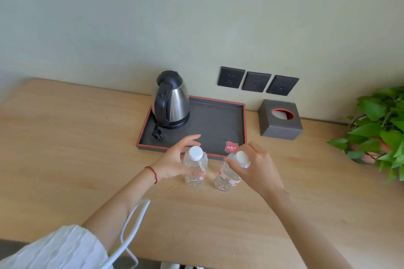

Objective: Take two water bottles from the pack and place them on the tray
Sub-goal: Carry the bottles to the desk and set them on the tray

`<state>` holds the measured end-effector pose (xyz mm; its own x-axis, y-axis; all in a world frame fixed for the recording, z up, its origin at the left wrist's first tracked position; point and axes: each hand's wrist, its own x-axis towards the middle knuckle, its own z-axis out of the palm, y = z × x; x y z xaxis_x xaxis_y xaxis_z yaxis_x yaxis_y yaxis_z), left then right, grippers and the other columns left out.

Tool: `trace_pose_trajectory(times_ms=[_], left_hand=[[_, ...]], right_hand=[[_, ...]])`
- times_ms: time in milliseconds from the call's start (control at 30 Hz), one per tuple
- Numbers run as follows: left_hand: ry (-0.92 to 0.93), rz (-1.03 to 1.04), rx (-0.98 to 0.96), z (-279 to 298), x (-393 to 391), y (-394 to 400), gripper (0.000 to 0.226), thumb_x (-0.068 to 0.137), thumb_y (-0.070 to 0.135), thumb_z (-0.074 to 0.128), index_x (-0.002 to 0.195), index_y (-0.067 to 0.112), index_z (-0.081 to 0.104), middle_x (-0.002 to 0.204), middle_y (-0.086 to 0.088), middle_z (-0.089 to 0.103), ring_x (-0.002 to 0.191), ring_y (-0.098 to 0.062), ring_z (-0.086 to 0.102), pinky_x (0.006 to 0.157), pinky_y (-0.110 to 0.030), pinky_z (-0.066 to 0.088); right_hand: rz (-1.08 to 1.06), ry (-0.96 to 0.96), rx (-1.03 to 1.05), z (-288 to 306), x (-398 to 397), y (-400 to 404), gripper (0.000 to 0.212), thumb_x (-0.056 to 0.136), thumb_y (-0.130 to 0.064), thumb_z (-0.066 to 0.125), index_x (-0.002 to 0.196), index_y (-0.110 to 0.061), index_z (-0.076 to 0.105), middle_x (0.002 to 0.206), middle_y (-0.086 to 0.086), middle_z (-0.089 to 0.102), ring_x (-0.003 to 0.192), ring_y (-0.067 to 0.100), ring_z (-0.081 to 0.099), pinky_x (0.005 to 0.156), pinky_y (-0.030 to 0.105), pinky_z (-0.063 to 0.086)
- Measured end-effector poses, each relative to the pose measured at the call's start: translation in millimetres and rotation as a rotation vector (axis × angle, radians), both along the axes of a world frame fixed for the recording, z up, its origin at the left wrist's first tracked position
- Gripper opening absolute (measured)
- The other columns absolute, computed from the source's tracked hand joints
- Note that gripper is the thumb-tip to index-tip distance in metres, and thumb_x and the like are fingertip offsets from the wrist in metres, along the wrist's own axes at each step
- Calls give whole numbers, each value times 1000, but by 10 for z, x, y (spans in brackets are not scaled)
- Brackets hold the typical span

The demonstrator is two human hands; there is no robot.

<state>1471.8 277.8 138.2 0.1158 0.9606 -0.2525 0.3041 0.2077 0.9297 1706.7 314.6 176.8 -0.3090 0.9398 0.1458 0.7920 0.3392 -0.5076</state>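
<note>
both bottles stand on the counter [65, 137] just short of the tray [218, 120], none on it yet. left hand [175, 162] spread beside the left bottle [195, 169]; right hand [254, 167] grips the right bottle [227, 176].

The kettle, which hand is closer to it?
Left. The left hand is just in front of the kettle, at the tray's near edge; the right hand is farther right.

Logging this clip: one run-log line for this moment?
left hand open beside left bottle | right hand grips right bottle | both bottles on table, tray holds kettle
</note>
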Motion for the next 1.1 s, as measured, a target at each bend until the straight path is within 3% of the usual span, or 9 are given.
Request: trace_pose_trajectory(times_ms=[133, 267, 367, 500, 667, 800, 933, 1033, 1100], left_hand=[[159, -211, 121, 299, -4, 157, 58, 67, 26, 82, 116, 44, 56, 120, 21, 61, 111, 10, 54, 94, -10, 44], [420, -380, 141, 412, 50, 273, 17, 71, 25, 76, 85, 24, 67, 103, 6, 70, 99, -9, 62, 94, -37, 50], [489, -525, -3, 553, 37, 381, 27, 71, 34, 76, 94, 25, 64, 112, 6, 65, 107, -14, 58, 97, -39, 49], [754, -878, -198, 1085, -2, 704, 62, 79, 43, 70, 133, 22, 46, 143, 3, 44, 131, -16, 42, 107, -28, 36], [612, -694, -23, 2377, -22, 1079, 29, 88, 30, 63, 114, 20, 61, 117, 3, 68, 100, -8, 66, 86, -26, 54], [534, -624, 35, 2978, 294, 1148, 22, 87, 31, 59, 104, 17, 64, 95, 5, 75, 86, -10, 74, 76, -26, 59], [921, -568, 190, 2305, 700, 937, 17, 85, 14, 48, 82, 6, 63, 70, -5, 55, 76, -29, 56, 69, -33, 45], [1030, -459, -18, 1375, 728, 561, 43, 90, 36, 49, 119, 5, 52, 117, -15, 55, 110, -35, 55, 87, -41, 47], [1030, -461, -136, 929, 664, 347, 55, 87, 51, 48, 121, 9, 52, 127, -14, 54, 117, -35, 53, 93, -44, 47]], right_hand=[[-88, -472, -23, 158, -134, 56, 55, 79, -67, 49, 95, -15, 56, 73, 6, 61, 72, 30, 62, 55, 29, 37], [-48, -523, -88, 238, -194, 90, 44, 88, -50, 47, 97, -8, 52, 79, 10, 58, 83, 34, 64, 59, 30, 38], [-27, -526, -111, 266, -236, 83, 37, 89, -42, 46, 98, -7, 51, 78, 8, 53, 80, 33, 62, 60, 31, 39], [-24, -530, -147, 257, -247, 99, 34, 90, -40, 47, 100, -8, 50, 76, 6, 49, 71, 28, 50, 58, 32, 40], [-22, -512, -169, 223, -221, 91, 28, 89, -41, 48, 93, -14, 44, 62, 0, 38, 66, 27, 46, 53, 30, 35], [-23, -492, -178, 232, -233, 98, 27, 89, -39, 48, 87, -14, 38, 74, 6, 47, 66, 27, 47, 55, 31, 38], [-42, -479, -210, 245, -234, 116, 27, 88, -39, 50, 89, -14, 40, 78, 9, 53, 67, 26, 49, 55, 31, 40], [-71, -474, -228, 248, -204, 145, 31, 87, -41, 52, 94, -10, 48, 80, 7, 53, 72, 28, 52, 57, 31, 39], [-97, -443, -239, 267, -153, 198, 36, 86, -41, 55, 101, -8, 52, 87, 11, 60, 80, 29, 58, 60, 31, 41]])
